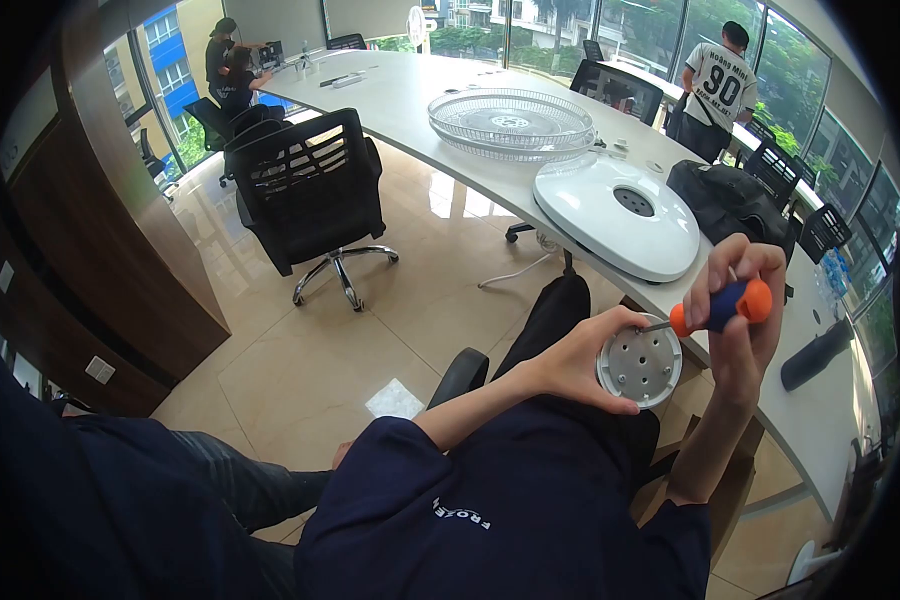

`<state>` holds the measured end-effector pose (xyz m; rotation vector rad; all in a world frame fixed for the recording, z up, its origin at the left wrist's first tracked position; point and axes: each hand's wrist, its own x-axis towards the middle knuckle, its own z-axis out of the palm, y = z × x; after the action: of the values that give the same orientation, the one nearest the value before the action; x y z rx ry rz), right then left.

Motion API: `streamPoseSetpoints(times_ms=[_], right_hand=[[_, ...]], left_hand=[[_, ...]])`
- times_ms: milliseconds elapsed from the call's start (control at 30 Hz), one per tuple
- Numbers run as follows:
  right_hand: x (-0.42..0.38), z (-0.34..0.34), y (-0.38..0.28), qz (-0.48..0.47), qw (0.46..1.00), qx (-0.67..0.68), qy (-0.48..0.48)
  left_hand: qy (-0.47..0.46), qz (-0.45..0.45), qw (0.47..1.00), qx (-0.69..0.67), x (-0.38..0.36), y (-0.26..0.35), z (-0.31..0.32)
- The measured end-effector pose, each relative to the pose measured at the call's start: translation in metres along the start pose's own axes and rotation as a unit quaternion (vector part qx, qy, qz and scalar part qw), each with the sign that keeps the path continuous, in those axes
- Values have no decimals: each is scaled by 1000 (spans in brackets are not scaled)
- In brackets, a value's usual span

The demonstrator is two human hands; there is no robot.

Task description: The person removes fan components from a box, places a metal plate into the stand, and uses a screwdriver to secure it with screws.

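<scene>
My left hand is closed around the left rim of a round white part, held above my lap with its grey, holed plate facing me. My right hand grips a screwdriver with an orange and dark blue handle. The screwdriver's shaft points left, and its tip is at the upper edge of the round part, near my left thumb. Whether the tip sits on a screw cannot be made out. Beyond my hands a white round base lies on the table.
On the white table are a fan grille, a black bag and a dark bottle. A black chair stands left of the table. Someone sits close at my left; other people are farther off.
</scene>
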<state>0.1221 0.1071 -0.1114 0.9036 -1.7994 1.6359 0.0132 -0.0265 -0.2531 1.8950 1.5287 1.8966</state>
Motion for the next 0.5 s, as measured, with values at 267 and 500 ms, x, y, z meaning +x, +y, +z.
streamPoseSetpoints(times_ms=[267, 500], right_hand=[[10, 8, 7, -12, 987, -151, 59], [5, 10, 4, 34, 999, -7, 13]], left_hand=[[2, 19, 1000, 8, 1, -1, 1], [26, 37, 998, 33, -1, -4, 6]])
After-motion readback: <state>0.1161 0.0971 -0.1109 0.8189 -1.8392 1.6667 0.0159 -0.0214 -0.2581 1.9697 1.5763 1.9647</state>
